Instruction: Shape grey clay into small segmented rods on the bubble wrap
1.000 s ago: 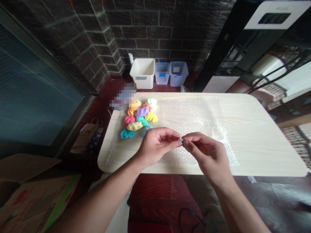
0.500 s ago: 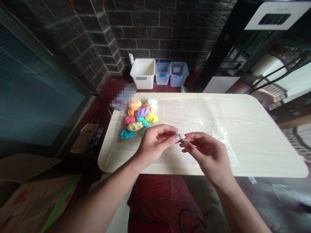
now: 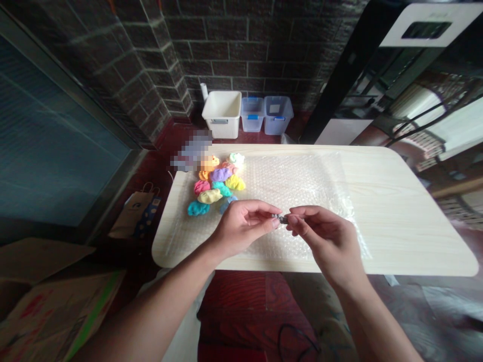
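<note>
Between my two hands, over the bubble wrap [image 3: 302, 186], is a small, lumpy piece of grey clay [image 3: 282, 219]. My left hand [image 3: 243, 222] pinches its left end between thumb and fingertips. On the other side, my right hand [image 3: 329, 236] grips the right end the same way, and its fingertips hide part of the piece. Soft clay lumps lie at the left of the sheet: purple [image 3: 220, 175], yellow [image 3: 236, 182], beige [image 3: 210, 196], teal [image 3: 198, 208] and several others. A blue lump [image 3: 228, 203] shows just behind my left hand.
The bubble wrap lies on a pale wooden table [image 3: 403, 211] with rounded corners. Beyond it, a white bin [image 3: 222, 128] and two clear bluish boxes [image 3: 252, 123] stand on the floor by the brick wall. Paper bags [image 3: 130, 213] and a cardboard box [image 3: 56, 311] are at the left.
Both hands have shifted slightly, the left one lower, and the grey clay now lies more level. More of the blue lump shows behind my left hand.
</note>
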`<state>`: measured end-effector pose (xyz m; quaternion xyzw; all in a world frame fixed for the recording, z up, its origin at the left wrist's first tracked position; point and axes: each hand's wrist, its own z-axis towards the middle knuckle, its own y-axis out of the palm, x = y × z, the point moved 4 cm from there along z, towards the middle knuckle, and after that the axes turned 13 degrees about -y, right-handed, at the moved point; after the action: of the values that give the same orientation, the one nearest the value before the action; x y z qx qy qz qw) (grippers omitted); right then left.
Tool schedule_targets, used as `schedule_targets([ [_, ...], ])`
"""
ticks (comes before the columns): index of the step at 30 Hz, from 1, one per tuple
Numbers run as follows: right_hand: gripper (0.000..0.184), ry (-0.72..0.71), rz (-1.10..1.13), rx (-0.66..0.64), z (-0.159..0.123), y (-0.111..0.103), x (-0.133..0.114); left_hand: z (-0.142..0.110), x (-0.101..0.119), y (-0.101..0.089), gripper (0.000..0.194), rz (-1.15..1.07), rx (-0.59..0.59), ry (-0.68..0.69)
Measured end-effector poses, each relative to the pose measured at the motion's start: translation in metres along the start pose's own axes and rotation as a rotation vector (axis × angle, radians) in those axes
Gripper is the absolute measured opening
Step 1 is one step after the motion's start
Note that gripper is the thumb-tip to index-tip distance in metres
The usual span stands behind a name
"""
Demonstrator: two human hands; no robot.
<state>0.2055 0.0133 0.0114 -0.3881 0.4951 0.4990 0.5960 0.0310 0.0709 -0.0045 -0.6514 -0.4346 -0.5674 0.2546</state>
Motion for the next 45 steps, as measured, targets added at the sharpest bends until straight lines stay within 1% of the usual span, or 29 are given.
schedule_targets([
  [4, 0.021, 0.027, 0.097, 0.045, 0.001, -0.006, 0.005, 0.001, 0.0, -0.005, 0.027, -0.06, 0.068, -0.017],
  [6, 0.02, 0.039, 0.122, 0.045, 0.001, -0.008, 0.008, 0.001, -0.001, -0.006, 0.028, -0.093, 0.079, -0.028],
  [13, 0.016, 0.036, 0.067, 0.026, 0.0, -0.007, 0.01, 0.002, -0.003, -0.006, 0.028, -0.09, 0.049, -0.023],
  [21, 0.014, 0.031, 0.05, 0.011, 0.0, -0.006, 0.009, 0.003, -0.002, -0.006, 0.027, -0.014, 0.087, 0.02],
  [29, 0.014, 0.023, 0.047, -0.014, 0.0, -0.004, 0.007, 0.002, -0.003, -0.005, 0.022, -0.022, 0.063, 0.008],
  [32, 0.017, 0.022, 0.006, -0.016, 0.0, -0.004, 0.004, 0.002, -0.003, -0.005, 0.021, -0.029, 0.062, 0.006],
  [36, 0.024, 0.04, 0.049, 0.004, 0.0, -0.002, 0.003, 0.001, -0.002, -0.004, 0.019, -0.022, 0.062, 0.018],
  [38, 0.028, 0.051, 0.053, -0.011, -0.001, 0.0, 0.003, 0.001, -0.002, -0.003, 0.018, -0.014, 0.05, 0.023],
  [42, 0.022, 0.067, 0.018, -0.069, -0.001, 0.004, 0.004, 0.001, -0.003, 0.0, 0.014, -0.033, -0.008, 0.019],
  [45, 0.019, 0.075, 0.017, -0.098, -0.001, 0.006, 0.003, 0.001, -0.003, 0.002, 0.011, -0.061, -0.028, 0.016],
])
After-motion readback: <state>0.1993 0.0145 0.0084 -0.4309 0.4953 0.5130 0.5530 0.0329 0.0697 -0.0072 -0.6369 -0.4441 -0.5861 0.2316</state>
